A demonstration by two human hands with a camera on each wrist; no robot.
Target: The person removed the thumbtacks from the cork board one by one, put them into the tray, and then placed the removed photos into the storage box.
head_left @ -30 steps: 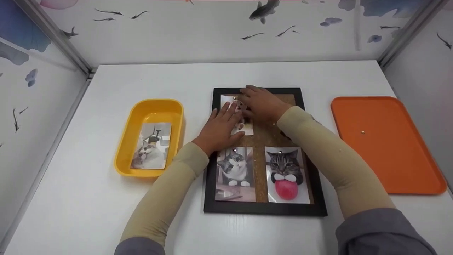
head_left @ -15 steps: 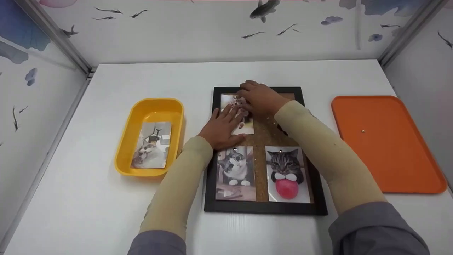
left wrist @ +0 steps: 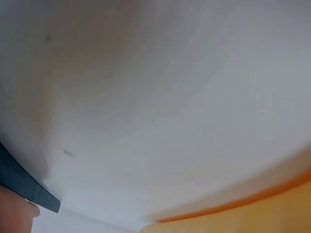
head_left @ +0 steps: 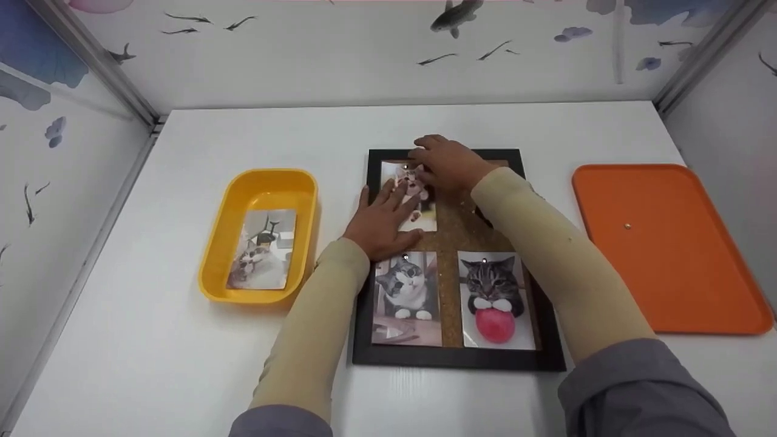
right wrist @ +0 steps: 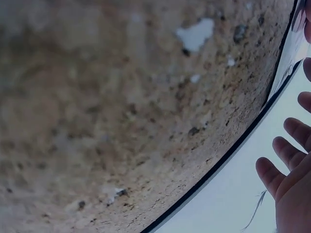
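Note:
A black-framed corkboard [head_left: 448, 291] lies on the table in the head view. On its upper left, a kitten photo [head_left: 425, 220] has a small shiny pushpin [head_left: 405, 166] at its top. My left hand [head_left: 379, 224] rests flat with spread fingers over that photo's lower left part. My right hand [head_left: 452, 164] reaches over the board's top, fingertips by the photo's upper right side near the pushpin; its thumb is partly hidden. The right wrist view shows several fingers of it loosely extended. Below, a grey-and-white cat photo [head_left: 408, 303] and a tabby photo [head_left: 495, 303] are pinned.
A yellow tray [head_left: 209, 273] at left holds another cat photo [head_left: 262, 249]. An orange tray [head_left: 680, 273] at right carries one small pushpin [head_left: 627, 226]. Panels with printed fish [head_left: 455, 18] stand along the table's back and sides.
My left hand has slid slightly right and its fingers have spread, uncovering more of the kitten photo. My right hand has moved slightly upward near the pushpin.

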